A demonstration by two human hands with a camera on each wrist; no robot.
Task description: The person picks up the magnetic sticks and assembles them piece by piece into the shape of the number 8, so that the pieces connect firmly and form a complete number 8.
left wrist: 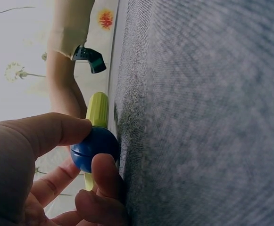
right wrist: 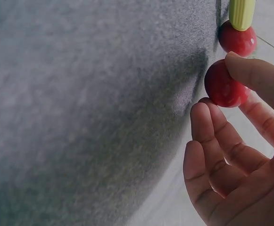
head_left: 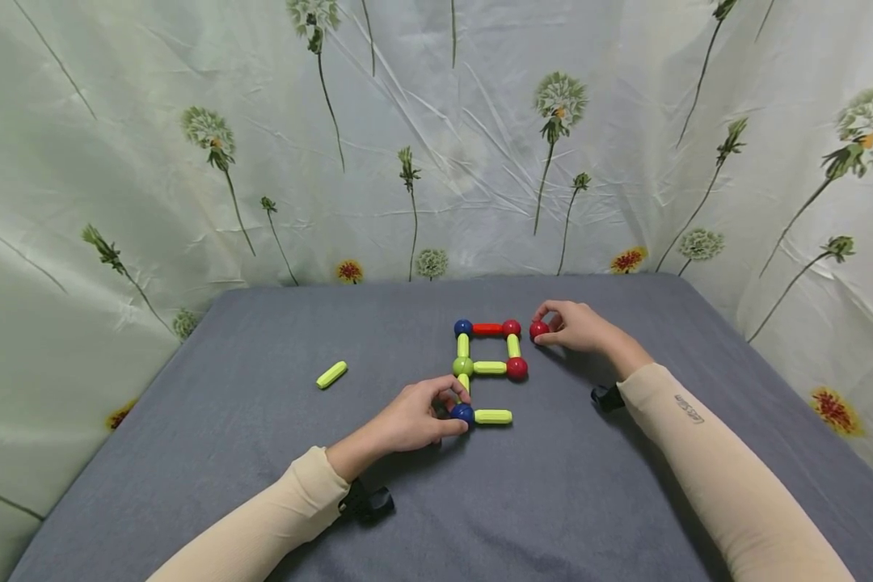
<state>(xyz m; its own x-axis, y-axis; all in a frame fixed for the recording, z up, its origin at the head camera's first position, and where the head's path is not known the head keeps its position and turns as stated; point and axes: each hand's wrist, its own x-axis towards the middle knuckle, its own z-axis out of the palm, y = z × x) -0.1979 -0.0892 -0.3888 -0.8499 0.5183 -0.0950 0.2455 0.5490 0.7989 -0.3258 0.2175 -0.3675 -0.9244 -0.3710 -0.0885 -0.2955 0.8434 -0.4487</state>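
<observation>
My left hand point(head_left: 413, 414) pinches a blue ball point(left wrist: 95, 147) between thumb and fingers. A yellow-green rod point(head_left: 493, 417) sticks out from that ball to the right, and another rod point(head_left: 465, 383) runs up to a green ball point(head_left: 463, 366). Above it, rods and balls form a square: a blue ball point(head_left: 463, 328), a red rod point(head_left: 488, 329), and red balls point(head_left: 512, 328) point(head_left: 516, 369) at the right corners. Just right of the square, my right hand point(head_left: 580, 327) holds a separate red ball point(right wrist: 225, 84) with its thumb and fingers, low over the cloth.
A loose yellow-green rod point(head_left: 331, 375) lies to the left on the grey cloth-covered table point(head_left: 276, 339). Behind the table hangs a pale curtain point(head_left: 378, 162) printed with dandelions. Both sleeved wrists carry black camera mounts point(head_left: 367, 503).
</observation>
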